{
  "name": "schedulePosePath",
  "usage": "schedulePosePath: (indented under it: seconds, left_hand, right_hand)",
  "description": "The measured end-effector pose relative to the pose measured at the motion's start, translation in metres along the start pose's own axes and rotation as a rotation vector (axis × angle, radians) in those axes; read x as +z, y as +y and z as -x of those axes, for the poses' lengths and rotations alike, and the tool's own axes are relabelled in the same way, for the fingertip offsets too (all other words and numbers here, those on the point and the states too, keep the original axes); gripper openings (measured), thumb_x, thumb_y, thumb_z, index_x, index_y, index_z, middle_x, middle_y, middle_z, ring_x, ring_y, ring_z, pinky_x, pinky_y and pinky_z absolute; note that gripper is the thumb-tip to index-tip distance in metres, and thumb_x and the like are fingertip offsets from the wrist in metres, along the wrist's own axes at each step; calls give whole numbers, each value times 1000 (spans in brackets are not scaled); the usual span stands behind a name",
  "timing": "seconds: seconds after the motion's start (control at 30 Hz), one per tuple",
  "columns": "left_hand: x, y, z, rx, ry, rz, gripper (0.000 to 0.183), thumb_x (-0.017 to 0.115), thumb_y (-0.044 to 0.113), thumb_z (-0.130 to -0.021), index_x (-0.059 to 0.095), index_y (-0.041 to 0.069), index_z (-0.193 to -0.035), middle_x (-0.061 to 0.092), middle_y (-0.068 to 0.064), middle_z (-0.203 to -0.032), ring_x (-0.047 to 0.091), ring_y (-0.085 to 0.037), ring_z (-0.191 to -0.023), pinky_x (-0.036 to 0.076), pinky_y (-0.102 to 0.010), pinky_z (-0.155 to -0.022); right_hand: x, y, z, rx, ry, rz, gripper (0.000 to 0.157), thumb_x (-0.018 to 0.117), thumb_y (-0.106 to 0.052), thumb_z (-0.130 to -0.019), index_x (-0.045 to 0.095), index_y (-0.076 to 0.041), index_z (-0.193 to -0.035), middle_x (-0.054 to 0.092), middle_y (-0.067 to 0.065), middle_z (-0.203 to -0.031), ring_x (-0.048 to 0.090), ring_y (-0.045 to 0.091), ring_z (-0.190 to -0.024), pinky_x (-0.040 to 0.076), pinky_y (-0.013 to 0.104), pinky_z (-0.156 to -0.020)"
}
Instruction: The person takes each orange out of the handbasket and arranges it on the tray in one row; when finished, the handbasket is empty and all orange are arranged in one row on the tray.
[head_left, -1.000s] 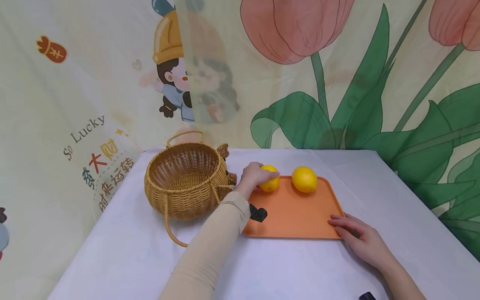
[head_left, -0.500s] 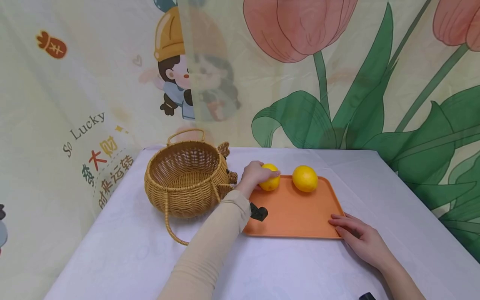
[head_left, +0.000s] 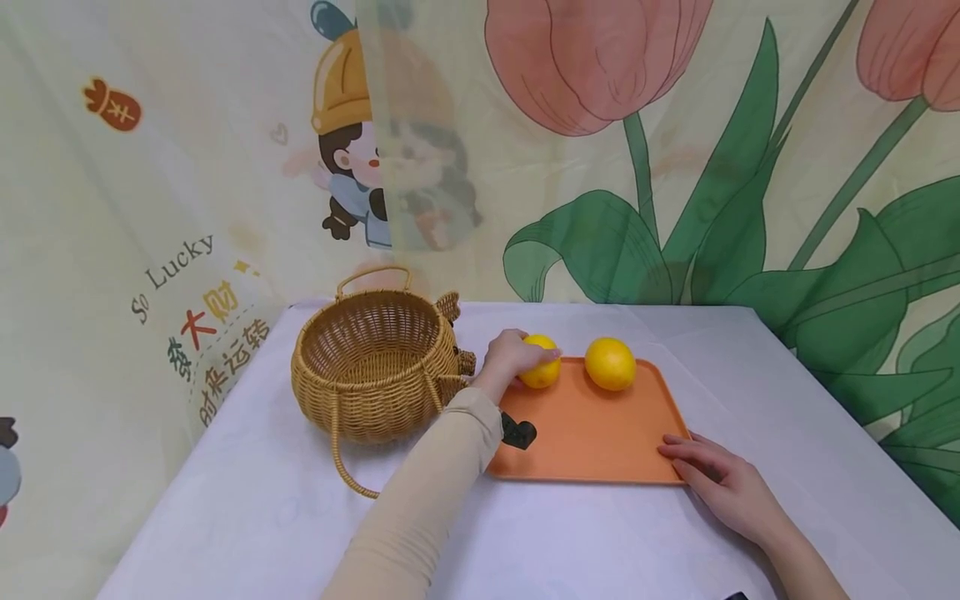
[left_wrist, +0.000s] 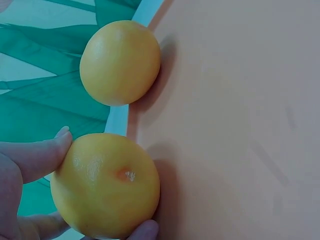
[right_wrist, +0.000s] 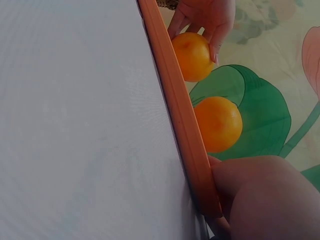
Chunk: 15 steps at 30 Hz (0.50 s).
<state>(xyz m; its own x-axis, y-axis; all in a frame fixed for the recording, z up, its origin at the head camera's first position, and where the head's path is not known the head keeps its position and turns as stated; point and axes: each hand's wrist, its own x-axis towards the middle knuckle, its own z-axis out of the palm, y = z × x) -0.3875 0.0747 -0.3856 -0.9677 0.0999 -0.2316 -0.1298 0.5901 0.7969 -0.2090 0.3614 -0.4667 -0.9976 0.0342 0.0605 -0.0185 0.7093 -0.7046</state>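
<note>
My left hand [head_left: 513, 357] grips a yellow citrus fruit [head_left: 542, 371] at the back left corner of the orange tray [head_left: 585, 433]. In the left wrist view, the thumb lies on one side of this fruit [left_wrist: 105, 187] and fingertips show on the other; its stem end faces the camera. A second yellow fruit [head_left: 611, 364] sits apart from it, near the tray's back edge. At the tray's front right corner my right hand [head_left: 723, 483] holds the rim, its fingers bent over the edge. The right wrist view shows the tray's rim [right_wrist: 182, 115] close up beside that hand.
A woven pig-shaped basket [head_left: 375, 392] stands left of the tray, its opening upward and a handle hanging at the front. The left forearm passes close in front of it. A white cloth [head_left: 600, 533] covers the table; a printed curtain [head_left: 585, 167] hangs behind.
Both hands, the two fruits, the tray and the basket keep their places. Only the head view shifts slightly.
</note>
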Motion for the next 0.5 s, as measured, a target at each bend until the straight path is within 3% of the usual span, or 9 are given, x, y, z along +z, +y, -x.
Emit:
schedulePosePath:
  seconds: [0.5]
  left_hand:
    - [-1, -1, -1, 5, -6, -7, 73, 82, 48, -85, 57, 6, -139, 61, -11, -113, 60, -26, -94, 61, -39, -73]
  right_hand:
    - [-1, 2, 0, -36, 15, -11, 27, 64, -26, -103, 73, -16, -126, 60, 13, -142, 32, 46, -145, 29, 71, -109]
